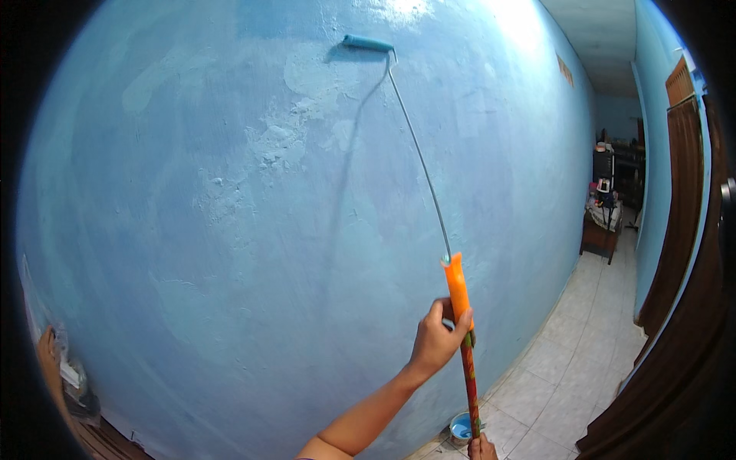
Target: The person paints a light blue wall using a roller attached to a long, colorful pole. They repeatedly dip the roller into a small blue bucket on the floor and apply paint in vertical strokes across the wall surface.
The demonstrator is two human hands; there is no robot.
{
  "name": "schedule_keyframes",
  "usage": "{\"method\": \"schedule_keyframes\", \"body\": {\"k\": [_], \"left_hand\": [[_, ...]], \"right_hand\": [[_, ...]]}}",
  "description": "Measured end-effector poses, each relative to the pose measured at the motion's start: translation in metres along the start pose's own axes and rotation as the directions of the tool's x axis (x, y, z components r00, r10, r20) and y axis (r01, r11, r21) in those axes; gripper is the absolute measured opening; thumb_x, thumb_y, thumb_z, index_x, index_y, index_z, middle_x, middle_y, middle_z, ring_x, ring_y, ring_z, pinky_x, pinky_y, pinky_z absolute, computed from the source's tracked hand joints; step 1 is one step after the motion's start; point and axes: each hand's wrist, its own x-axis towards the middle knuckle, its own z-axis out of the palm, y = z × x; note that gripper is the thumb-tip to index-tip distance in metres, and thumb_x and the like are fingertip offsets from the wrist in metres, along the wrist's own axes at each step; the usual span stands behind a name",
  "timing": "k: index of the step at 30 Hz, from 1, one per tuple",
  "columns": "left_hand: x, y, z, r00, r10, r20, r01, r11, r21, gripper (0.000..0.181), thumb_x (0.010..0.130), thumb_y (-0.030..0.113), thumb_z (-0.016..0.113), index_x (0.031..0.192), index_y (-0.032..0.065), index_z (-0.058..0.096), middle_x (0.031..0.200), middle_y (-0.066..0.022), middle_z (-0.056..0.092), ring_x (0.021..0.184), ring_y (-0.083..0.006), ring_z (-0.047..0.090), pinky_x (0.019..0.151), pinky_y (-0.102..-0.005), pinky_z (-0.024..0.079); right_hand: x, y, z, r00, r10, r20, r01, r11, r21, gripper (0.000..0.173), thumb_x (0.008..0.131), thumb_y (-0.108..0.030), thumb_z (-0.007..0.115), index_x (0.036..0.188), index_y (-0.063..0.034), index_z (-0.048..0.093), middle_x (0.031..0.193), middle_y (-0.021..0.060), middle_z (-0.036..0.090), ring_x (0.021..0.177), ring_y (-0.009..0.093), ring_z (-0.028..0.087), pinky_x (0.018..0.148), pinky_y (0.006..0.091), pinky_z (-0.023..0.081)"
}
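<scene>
My left hand (438, 339) grips the lower end of the orange plastic handle (457, 282) of a paint roller, near where it joins a red patterned pole (470, 374). Lower down, at the bottom edge of the view, my right hand (483, 448) is closed around the same pole. A long, thin metal rod (421, 150) runs up from the handle to the blue roller sleeve (368, 43). That sleeve lies level at the blue wall (356, 241), its shadow close by; whether it touches I cannot tell. Patches of rough, uneven filler show across the wall.
A paint bucket (460, 426) with light blue paint stands on the tiled floor (552, 368) by the wall. Another person's hand (48, 348) is near clear plastic (72, 374) at far left. Dark wooden doors (678, 218) line the right; a cluttered table (601, 230) stands down the corridor.
</scene>
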Motion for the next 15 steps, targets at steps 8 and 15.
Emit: {"method": "schedule_keyframes", "body": {"k": [8, 15], "left_hand": [[0.070, 0.032, -0.007, 0.979, 0.169, -0.110, -0.174, 0.984, -0.036, 0.032, 0.096, 0.025, 0.065, 0.106, -0.0039, 0.057, 0.088, -0.0101, 0.069, 0.077, -0.0150, 0.068, 0.067, -0.0309, 0.055], [-0.026, -0.034, 0.012, 0.993, -0.071, 0.095, 0.063, 0.994, 0.089, 0.038, 0.092, 0.028, 0.070, 0.110, -0.0035, 0.059, 0.093, -0.0115, 0.072, 0.081, -0.0180, 0.070, 0.072, -0.0304, 0.054]], "right_hand": [[0.070, -0.091, -0.030, 1.000, 0.006, 0.017, -0.007, 0.999, 0.038, 0.036, 0.105, -0.036, 0.039, 0.094, -0.0036, 0.050, 0.061, 0.0107, 0.058, 0.056, 0.027, 0.061, 0.055, 0.0398, 0.048], [-0.022, 0.012, -0.010, 0.999, 0.021, -0.027, -0.023, 0.998, -0.062, 0.031, 0.104, -0.030, 0.041, 0.105, -0.0027, 0.055, 0.068, 0.0236, 0.058, 0.063, 0.044, 0.058, 0.057, 0.0502, 0.044]]}}
